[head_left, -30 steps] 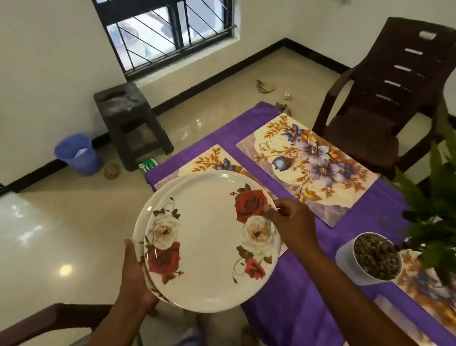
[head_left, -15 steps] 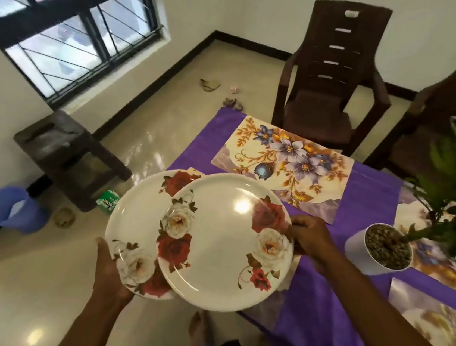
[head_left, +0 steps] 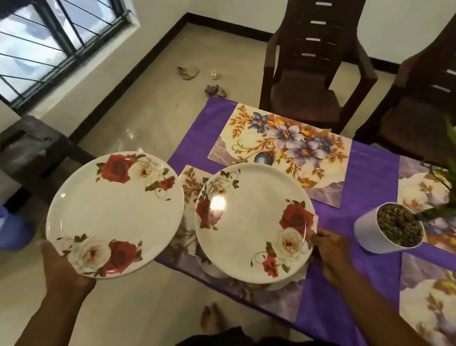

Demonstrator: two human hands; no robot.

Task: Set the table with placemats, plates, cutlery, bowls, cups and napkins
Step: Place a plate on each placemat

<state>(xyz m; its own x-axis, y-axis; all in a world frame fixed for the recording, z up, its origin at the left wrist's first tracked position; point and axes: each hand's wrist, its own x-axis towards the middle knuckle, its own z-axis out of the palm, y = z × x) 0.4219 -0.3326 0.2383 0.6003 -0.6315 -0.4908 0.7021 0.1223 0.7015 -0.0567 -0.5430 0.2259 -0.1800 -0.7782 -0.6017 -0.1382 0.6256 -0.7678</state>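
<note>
A tiled room with a barred window is seen, and the bench (head_left: 363, 171), draped in purple cloth, carries four floral placemats and a potted plant (head_left: 390, 231). Half a second ago the two plates were overlapped in a stack; now they have been parted. The right plate (head_left: 252, 224) is pinched at its right rim by the right hand (head_left: 331, 253) and is held over the placemat (head_left: 191, 185) at the bench's near left corner; whether it is resting there yet cannot be told. The left plate (head_left: 115, 214) is held past the bench's left edge, over the floor, its near rim gripped by the left hand (head_left: 68, 271). The first plate is judged close to placed; the far mat (head_left: 281, 144) by the chair is bare.
</note>
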